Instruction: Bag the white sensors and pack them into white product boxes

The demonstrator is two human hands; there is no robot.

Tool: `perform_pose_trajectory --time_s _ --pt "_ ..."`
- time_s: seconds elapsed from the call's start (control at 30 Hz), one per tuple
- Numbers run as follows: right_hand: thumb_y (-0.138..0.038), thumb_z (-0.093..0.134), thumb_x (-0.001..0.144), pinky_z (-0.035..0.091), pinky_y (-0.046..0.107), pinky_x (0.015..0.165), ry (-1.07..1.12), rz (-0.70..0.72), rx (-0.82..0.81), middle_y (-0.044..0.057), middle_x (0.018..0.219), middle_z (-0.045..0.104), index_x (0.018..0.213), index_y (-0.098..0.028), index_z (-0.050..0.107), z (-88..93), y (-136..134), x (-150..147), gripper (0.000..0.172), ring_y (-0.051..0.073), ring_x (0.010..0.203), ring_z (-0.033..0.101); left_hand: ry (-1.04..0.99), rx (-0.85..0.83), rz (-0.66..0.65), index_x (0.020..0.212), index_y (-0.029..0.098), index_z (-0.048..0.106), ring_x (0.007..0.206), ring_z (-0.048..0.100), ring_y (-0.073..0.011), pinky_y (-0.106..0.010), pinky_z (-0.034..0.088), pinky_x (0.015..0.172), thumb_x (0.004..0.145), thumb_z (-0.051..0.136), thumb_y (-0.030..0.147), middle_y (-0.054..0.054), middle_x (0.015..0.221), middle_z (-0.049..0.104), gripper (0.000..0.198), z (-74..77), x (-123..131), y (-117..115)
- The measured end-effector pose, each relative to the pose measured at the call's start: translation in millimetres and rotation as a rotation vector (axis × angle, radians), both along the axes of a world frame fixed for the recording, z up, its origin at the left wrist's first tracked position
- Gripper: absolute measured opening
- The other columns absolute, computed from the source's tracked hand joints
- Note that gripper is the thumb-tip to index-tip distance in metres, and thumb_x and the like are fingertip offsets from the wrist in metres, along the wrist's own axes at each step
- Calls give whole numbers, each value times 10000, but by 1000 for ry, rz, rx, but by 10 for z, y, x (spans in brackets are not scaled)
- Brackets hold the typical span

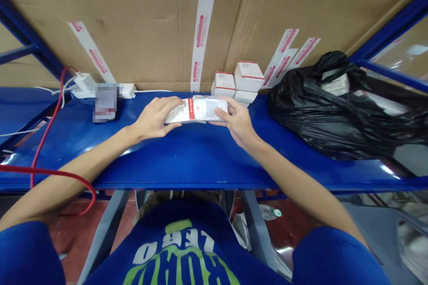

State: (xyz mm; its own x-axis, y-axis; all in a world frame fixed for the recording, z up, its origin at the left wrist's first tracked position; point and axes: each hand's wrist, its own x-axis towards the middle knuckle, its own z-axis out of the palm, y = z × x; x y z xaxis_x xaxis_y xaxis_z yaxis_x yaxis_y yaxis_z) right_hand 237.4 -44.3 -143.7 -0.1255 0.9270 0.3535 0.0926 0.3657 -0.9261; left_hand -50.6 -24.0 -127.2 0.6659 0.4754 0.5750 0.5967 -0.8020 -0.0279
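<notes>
Visibly, left of the black bag (310, 118), the partly closed left hand (154, 118) gripped a DETECTOR box (182, 111); the right hand (240, 121), likewise, a wrapped white item (207, 109).

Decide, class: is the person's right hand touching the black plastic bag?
No, the right hand is on the plastic-wrapped white item, and the black plastic bag lies apart, farther right.

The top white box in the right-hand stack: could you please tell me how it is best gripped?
Probably grip the top white box by its upper left and right sides, coming from above and in front: its flat top is uncovered, while the cardboard rises close behind. The left hand and right hand both hold the white package, so one would need freeing.
</notes>
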Motion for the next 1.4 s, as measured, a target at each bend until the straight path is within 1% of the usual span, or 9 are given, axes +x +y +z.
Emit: perform_pose_trajectory --time_s 0.13,0.37,0.5,0.63,0.83,0.93,1.1,1.3,1.4 --pt "-749 710 801 693 557 859 40 62 -32 105 1285 736 1484 -222 579 -48 -76 -114 872 304 1076 733 -25 77 -8 1415 206 553 1218 678 -322 -442 528 924 978 520 635 -170 1372 693 613 13 57 -70" --pt "-638 475 1003 647 450 743 -365 -99 196 53 763 763 1249 -201 777 -15 -306 -183 585 227 668 709 -37 50 -13 1393 200 566 1130 706 -309 -435 524 883 967 521 646 -168 1314 722 618 18 174 -217" --pt "-661 447 1011 652 423 798 -436 72 293 79 928 738 1356 -211 695 30 -382 -207 619 228 823 706 -105 42 -4 1373 206 570 1080 715 -294 -425 527 869 941 541 684 -150 1285 736 645 50 160 -227" --pt "-682 557 953 677 439 844 -407 273 233 109 1167 620 1292 -239 711 76 -374 -206 579 246 1028 671 -158 50 4 1357 196 564 1031 722 -270 -410 527 858 946 557 682 -144 1260 746 636 79 147 -251" --pt "-573 660 920 672 459 878 -416 442 101 119 1350 550 1216 -255 750 59 -322 -195 443 199 963 700 -109 16 -3 1346 217 594 1041 723 -290 -443 522 868 924 570 677 -136 1238 758 625 42 138 -238" --pt "-557 678 906 672 470 874 -460 417 119 116 1320 579 1200 -249 755 58 -271 -173 432 212 973 700 -90 3 -14 1340 205 599 1051 726 -294 -444 526 868 926 559 682 -147 1241 757 633 8 139 -187" --pt "-598 701 875 649 460 902 -380 167 267 88 1206 655 1145 -256 727 100 -212 -110 436 234 996 706 -140 10 5 1343 212 571 1074 725 -289 -444 539 884 931 548 712 -147 1276 743 649 5 152 -162" --pt "-722 573 899 647 414 820 -103 206 -3 91 1068 744 1211 -230 638 80 -168 -120 587 224 903 760 -206 153 -79 1340 225 517 1089 738 -278 -425 557 851 947 615 612 -150 1296 736 561 35 145 -198" --pt "-708 656 839 648 412 750 -76 246 -87 78 968 765 1163 -217 678 58 -142 -162 589 221 811 761 -191 175 -88 1323 238 516 1116 735 -280 -426 555 858 950 618 584 -142 1298 738 519 40 150 -208"
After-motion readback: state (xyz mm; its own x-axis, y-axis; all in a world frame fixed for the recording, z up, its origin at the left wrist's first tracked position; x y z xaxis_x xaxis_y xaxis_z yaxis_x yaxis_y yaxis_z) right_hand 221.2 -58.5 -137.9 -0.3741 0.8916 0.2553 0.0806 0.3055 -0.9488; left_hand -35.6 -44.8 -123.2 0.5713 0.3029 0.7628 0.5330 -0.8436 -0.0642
